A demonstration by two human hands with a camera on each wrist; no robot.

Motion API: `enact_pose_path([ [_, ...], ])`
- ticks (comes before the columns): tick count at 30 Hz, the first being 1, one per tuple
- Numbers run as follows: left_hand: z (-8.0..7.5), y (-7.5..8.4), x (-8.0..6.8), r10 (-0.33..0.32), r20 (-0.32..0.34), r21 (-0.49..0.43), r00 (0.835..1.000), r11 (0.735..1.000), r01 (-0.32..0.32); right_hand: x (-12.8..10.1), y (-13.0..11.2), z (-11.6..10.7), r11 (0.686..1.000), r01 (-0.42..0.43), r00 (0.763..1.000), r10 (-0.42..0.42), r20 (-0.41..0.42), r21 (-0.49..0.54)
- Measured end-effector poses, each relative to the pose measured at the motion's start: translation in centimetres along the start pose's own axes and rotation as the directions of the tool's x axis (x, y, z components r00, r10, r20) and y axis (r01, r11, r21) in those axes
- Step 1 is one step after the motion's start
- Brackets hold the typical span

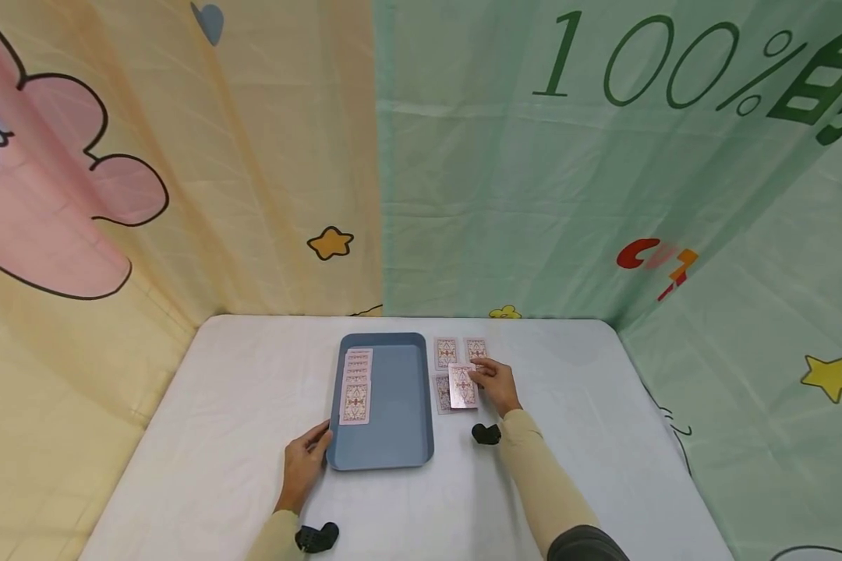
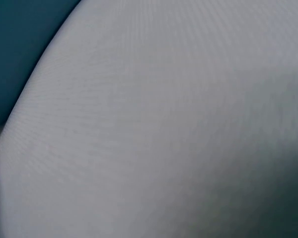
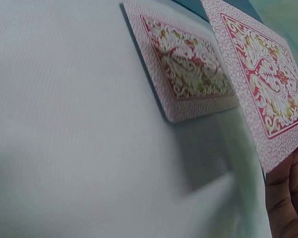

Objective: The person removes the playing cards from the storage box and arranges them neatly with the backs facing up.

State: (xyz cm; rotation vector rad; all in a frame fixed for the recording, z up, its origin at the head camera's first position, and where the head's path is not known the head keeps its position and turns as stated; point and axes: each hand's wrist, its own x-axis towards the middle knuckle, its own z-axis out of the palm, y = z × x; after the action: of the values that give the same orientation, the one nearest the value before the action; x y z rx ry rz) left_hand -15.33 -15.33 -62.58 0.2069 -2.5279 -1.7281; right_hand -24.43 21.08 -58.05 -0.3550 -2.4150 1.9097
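My right hand (image 1: 497,383) pinches a playing card (image 1: 462,387) by its right side, patterned back showing. In the right wrist view this held card (image 3: 268,74) is tilted and raised above the cloth, casting a shadow. Under its left edge in the head view, another card (image 1: 443,397) lies partly hidden on the table. Two more cards (image 1: 446,353) lie side by side just beyond. My left hand (image 1: 305,470) holds the lower left edge of a blue-grey tray (image 1: 396,405). Inside the tray, several overlapping cards (image 1: 355,403) form a column along the left, backs up.
A white cloth (image 1: 217,436) covers the table. Printed curtains (image 1: 498,202) hang close behind its back edge and along both sides. A black strap piece (image 1: 486,434) is at the right wrist, another (image 1: 318,538) at the left.
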Motion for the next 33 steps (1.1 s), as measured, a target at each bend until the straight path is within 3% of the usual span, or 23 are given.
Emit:
enact_pose_path([
  [15,0.1,0.3,-0.1,0.025,-0.004,0.016,1.0,1.0,-0.025,0.7,2.3,-2.7,0.99,-0.107,0.994,0.104,-0.034,-0.092],
  [25,0.1,0.3,-0.2,0.01,-0.011,-0.009,1.0,1.0,-0.01,1.5,2.3,-3.1,0.961,-0.056,0.998,0.058,-0.002,-0.269],
  [33,0.0,0.3,-0.2,0.025,-0.023,-0.003,0.999,1.0,-0.025,1.6,2.5,-3.0,0.935,-0.049,0.999,0.054,0.003,-0.352],
])
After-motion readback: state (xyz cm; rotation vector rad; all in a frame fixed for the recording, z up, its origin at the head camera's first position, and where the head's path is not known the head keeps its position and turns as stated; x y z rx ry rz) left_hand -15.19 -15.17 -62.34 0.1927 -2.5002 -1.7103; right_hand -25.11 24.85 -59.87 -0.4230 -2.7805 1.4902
